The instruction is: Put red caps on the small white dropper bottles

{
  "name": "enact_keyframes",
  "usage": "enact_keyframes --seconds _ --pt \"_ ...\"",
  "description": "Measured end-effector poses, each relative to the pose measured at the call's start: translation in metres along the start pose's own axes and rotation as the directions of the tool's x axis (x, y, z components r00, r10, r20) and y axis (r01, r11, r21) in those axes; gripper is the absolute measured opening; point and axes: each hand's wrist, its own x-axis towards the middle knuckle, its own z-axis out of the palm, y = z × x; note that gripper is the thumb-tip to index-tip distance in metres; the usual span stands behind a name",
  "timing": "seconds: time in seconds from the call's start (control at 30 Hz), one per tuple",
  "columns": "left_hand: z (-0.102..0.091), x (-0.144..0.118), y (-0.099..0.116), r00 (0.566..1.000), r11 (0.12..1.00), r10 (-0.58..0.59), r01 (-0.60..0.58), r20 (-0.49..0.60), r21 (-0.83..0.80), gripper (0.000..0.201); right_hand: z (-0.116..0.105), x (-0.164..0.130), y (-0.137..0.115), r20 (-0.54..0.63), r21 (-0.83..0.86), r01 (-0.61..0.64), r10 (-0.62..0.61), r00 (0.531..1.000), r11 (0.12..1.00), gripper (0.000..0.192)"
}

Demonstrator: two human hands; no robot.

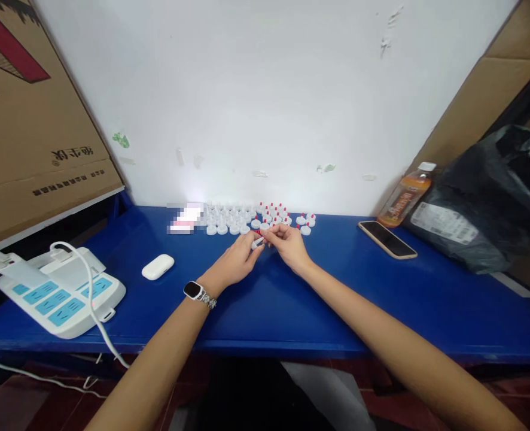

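Note:
My left hand [237,258] is closed, a small white cap [257,243] pinched between thumb and fingers. Close beside it, the fingertips of my right hand [290,246] are pinched together near that cap; what they grip is too small to tell. Just beyond the hands, white round caps without red tips [222,229] stand in several rows on the left. White caps with red pointed tips [276,215] stand behind the fingers. A smaller group of red-tipped white caps [305,230] is to the right of them.
The blue table [283,311] meets a white wall. At left are a power strip [67,299] with cables and a white earphone case [158,267]. A phone [387,239], an orange drink bottle [405,196] and a black plastic bag [480,203] are at right. A cardboard box [36,120] stands far left.

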Motion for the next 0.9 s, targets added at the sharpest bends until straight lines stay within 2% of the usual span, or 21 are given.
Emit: enact_keyframes --seconds 0.2,0.37,0.53,0.7,0.8,0.9 --pt "0.0 -0.001 0.008 0.997 0.996 -0.067 0.069 -0.032 0.058 0.033 0.016 -0.012 -0.004 -0.101 0.0 0.073 -0.073 0.992 0.997 0.04" --pt "-0.001 -0.001 0.013 0.995 0.985 -0.076 0.086 -0.072 0.149 0.028 0.024 -0.015 -0.009 -0.134 0.053 0.061 -0.053 0.99 0.997 0.035" --pt "0.0 0.0 0.011 0.997 0.963 -0.03 0.048 -0.072 0.264 0.026 0.018 -0.009 -0.009 -0.09 0.117 -0.093 0.104 0.99 0.989 0.029" --pt "0.001 0.0 0.012 0.997 0.874 0.078 -0.053 -0.03 0.482 0.026 0.004 -0.003 -0.009 0.021 0.132 -0.28 0.28 0.96 0.951 0.02" --pt "0.001 0.0 0.014 0.991 0.834 0.13 -0.115 0.01 0.54 0.027 -0.003 -0.001 -0.01 0.06 0.116 -0.312 0.307 0.95 0.943 0.019" --pt "0.003 0.0 0.014 0.995 0.833 0.103 -0.087 0.0 0.546 0.026 -0.006 0.001 -0.011 0.015 0.111 -0.282 0.282 0.959 0.953 0.022"
